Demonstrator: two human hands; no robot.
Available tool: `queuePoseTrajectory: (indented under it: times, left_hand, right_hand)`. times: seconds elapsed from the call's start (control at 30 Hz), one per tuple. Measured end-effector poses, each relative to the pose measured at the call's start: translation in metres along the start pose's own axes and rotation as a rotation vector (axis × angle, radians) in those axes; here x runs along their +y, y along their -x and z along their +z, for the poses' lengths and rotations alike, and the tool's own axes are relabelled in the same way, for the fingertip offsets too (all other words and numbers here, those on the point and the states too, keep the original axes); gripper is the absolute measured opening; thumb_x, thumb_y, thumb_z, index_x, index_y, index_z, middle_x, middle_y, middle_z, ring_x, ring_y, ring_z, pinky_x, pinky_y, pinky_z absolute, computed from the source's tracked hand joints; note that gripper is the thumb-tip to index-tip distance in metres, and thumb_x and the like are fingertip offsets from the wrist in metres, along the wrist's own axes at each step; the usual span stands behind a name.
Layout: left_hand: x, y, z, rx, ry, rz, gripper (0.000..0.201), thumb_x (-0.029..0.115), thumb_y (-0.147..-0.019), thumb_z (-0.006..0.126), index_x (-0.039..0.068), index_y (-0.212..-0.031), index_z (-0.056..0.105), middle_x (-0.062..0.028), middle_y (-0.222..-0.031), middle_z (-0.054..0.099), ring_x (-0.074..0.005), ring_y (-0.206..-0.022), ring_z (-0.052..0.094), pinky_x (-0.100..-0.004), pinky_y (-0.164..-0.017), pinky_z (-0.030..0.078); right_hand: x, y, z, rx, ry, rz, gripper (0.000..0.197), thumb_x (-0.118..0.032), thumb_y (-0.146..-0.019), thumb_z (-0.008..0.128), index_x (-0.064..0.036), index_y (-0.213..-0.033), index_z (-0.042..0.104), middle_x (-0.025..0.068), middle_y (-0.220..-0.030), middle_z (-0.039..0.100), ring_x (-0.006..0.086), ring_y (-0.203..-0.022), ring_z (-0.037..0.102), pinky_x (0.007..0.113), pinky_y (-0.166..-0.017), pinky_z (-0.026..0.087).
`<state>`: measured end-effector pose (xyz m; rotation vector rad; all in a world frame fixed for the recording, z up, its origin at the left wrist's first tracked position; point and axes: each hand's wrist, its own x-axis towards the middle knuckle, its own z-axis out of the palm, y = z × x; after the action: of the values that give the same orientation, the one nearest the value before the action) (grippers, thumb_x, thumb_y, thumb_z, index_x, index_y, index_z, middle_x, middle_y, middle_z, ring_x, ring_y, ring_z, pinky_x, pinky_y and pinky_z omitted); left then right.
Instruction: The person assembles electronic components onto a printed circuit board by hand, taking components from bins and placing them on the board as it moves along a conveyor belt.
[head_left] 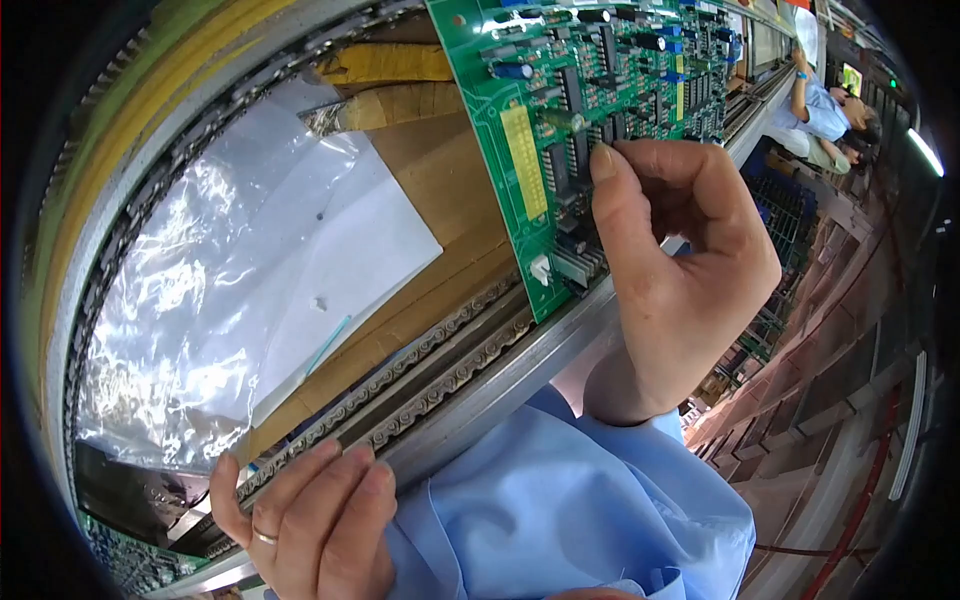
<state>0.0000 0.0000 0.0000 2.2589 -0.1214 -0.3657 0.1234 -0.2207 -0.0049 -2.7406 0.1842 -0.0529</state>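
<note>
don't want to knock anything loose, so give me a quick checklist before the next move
1. Right hand at the green circuit board: ok, thumb tip is beside the dark chips.
2. Part gripped in the right hand: cannot tell, the pinch is hidden from this view.
3. Left hand apart from the board: ok.
4. Left hand well away from the roller chain: not ok, its fingertips are close to it; contact unclear.
5. Clear plastic bag apart from the board: ok.
6. Every chip fully seated: cannot tell.
</note>
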Motion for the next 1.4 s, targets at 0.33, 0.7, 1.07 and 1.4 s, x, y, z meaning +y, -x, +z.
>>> queuePoseTrajectory:
  times: [0.33, 0.7, 1.07, 1.4]
  left_hand:
    - [0.039, -0.046, 0.049, -0.008, -0.169, 0.323, 0.048, 0.028, -0.073, 0.072, 0.011, -0.118, 0.067, -0.0038, -0.129, 0.061, -0.0234, -0.121, 0.055, -0.0542, -0.109, 0.029]
    - [0.048, -0.046, 0.066, -0.095, -0.361, 0.215, 0.065, 0.034, -0.069, 0.072, 0.013, -0.129, 0.060, 0.0017, -0.141, 0.052, -0.0210, -0.121, 0.052, -0.0570, -0.111, 0.018]
    - [0.045, -0.050, 0.060, -0.173, -0.258, 0.163, 0.070, 0.033, -0.066, 0.074, 0.017, -0.132, 0.060, 0.0056, -0.143, 0.051, -0.0203, -0.120, 0.052, -0.0594, -0.112, 0.014]
    - [0.041, -0.048, 0.063, -0.159, -0.302, 0.201, 0.067, 0.034, -0.067, 0.073, 0.017, -0.131, 0.061, 0.0059, -0.143, 0.051, -0.0193, -0.120, 0.053, -0.0594, -0.112, 0.013]
  right_hand:
    - [0.018, -0.006, 0.016, 0.021, -0.199, -0.100, 0.008, -0.004, -0.084, 0.073, 0.0024, -0.083, 0.067, -0.0032, -0.067, 0.061, -0.0004, -0.060, 0.050, 0.015, -0.054, 0.039]
    - [0.016, -0.009, 0.012, -0.022, -0.120, -0.148, 0.008, -0.004, -0.084, 0.071, 0.0030, -0.082, 0.067, -0.0022, -0.066, 0.062, 0.0002, -0.057, 0.049, 0.016, -0.053, 0.040]
    - [0.015, -0.008, 0.012, 0.001, -0.085, -0.142, 0.008, -0.004, -0.084, 0.072, 0.0027, -0.083, 0.066, -0.0020, -0.066, 0.062, 0.0001, -0.059, 0.051, 0.016, -0.054, 0.040]
    - [0.012, -0.009, 0.010, -0.034, -0.115, -0.098, 0.008, -0.004, -0.085, 0.072, 0.0025, -0.083, 0.067, -0.0017, -0.067, 0.063, -0.0001, -0.060, 0.051, 0.016, -0.055, 0.040]
